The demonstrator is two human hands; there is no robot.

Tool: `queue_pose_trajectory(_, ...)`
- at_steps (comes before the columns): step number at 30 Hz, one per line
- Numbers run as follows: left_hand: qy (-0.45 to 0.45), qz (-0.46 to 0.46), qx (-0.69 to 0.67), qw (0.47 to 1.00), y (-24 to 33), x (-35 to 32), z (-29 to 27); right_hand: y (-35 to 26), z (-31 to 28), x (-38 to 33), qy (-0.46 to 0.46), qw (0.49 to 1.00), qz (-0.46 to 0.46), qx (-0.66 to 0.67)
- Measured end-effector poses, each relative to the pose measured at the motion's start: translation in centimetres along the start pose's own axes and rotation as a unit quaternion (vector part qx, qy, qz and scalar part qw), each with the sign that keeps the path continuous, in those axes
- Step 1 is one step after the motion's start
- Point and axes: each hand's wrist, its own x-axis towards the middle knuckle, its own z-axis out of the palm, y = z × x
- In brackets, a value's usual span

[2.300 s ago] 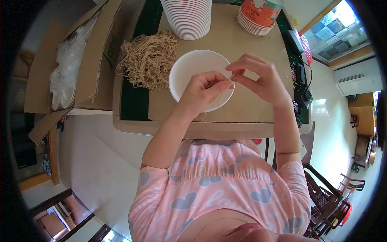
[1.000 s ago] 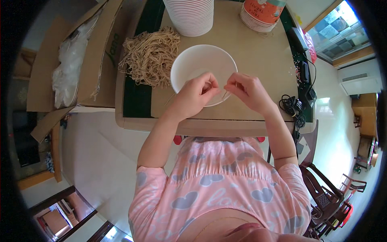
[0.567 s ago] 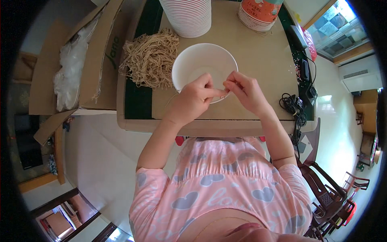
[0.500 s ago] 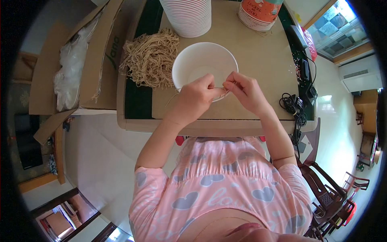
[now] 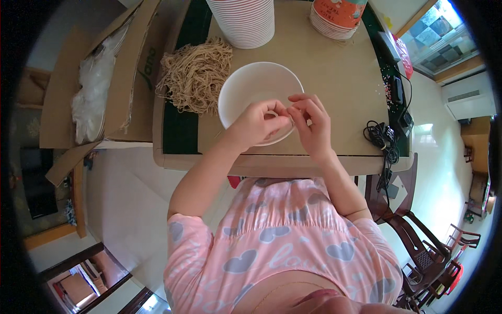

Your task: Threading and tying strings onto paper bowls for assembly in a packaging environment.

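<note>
A white paper bucket (image 5: 251, 83) stands on the table in front of me, its open mouth facing up. My left hand (image 5: 260, 124) lies over the bucket's near rim, thumb and forefinger closed in a pinch. Against those fingertips, my right hand (image 5: 312, 123) pinches at the rim's right side. A thin tan cord seems to be between the fingertips, though they mostly hide it. To the left of the bucket lies a loose heap of tan cord strands (image 5: 193, 76).
A tall stack of white buckets (image 5: 243, 23) stands behind, with an orange printed stack (image 5: 337, 20) farther right. An open cardboard box (image 5: 130, 89) with clear plastic inside is at the left. Black cables (image 5: 384, 138) lie by the table's right edge.
The bucket has shifted slightly left and nearer me. My right hand has moved left and a little down, and its fingers are drawn closer to my left fingertips.
</note>
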Motion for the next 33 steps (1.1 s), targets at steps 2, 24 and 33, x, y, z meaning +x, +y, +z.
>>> queue_pose_trajectory(2, -0.012, -0.032, -0.137, 0.99, -0.3, 0.4, -0.2, 0.0, 0.5, -0.4, 0.03, 0.999, -0.026, 0.002)
queue_pose_trajectory(24, 0.045, -0.033, -0.255, 0.965, -0.4, 0.8, -0.3, 0.1, 0.9, -1.5, 0.063, 0.993, -0.096, -0.007)
queue_pose_trajectory(33, 0.109, 0.023, -0.112, 0.987, -0.1, 0.1, 0.8, -0.5, -0.4, -0.3, 0.022, 0.997, 0.015, 0.069)
